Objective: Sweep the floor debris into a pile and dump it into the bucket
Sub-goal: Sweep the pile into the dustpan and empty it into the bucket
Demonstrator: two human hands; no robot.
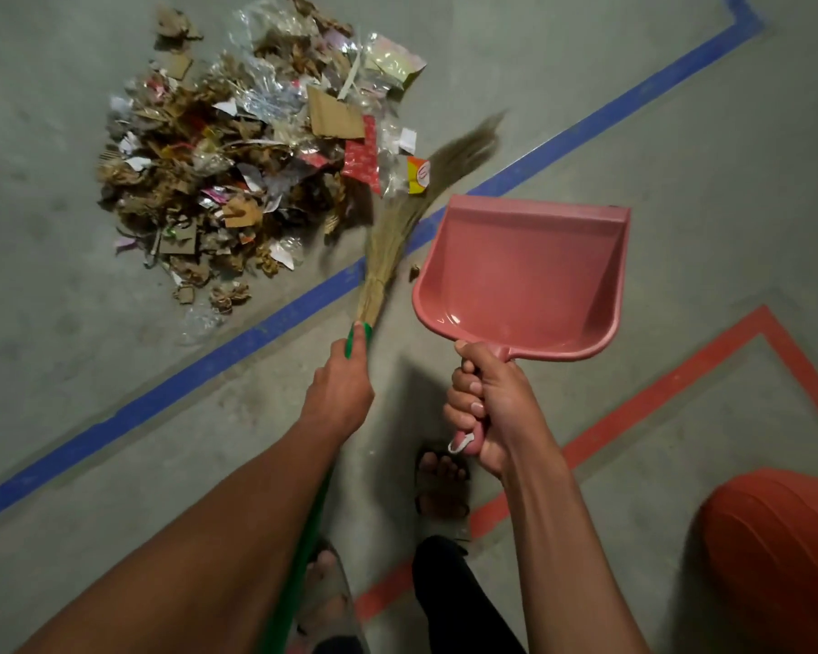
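A pile of debris (251,148), made of cardboard scraps, crumpled paper, wrappers and clear plastic, lies on the grey concrete floor at upper left. My left hand (341,384) grips the green handle of a grass broom (397,228); its blurred bristles reach the pile's right edge. My right hand (487,408) holds a pink dustpan (525,276) by its handle, lifted above the floor to the right of the broom, its pan empty. An orange bucket (780,549) shows partly at the lower right edge.
A blue tape line (199,370) runs diagonally across the floor just below the pile. A red tape line (643,413) marks a corner at lower right. My sandalled feet (440,483) stand at the bottom centre.
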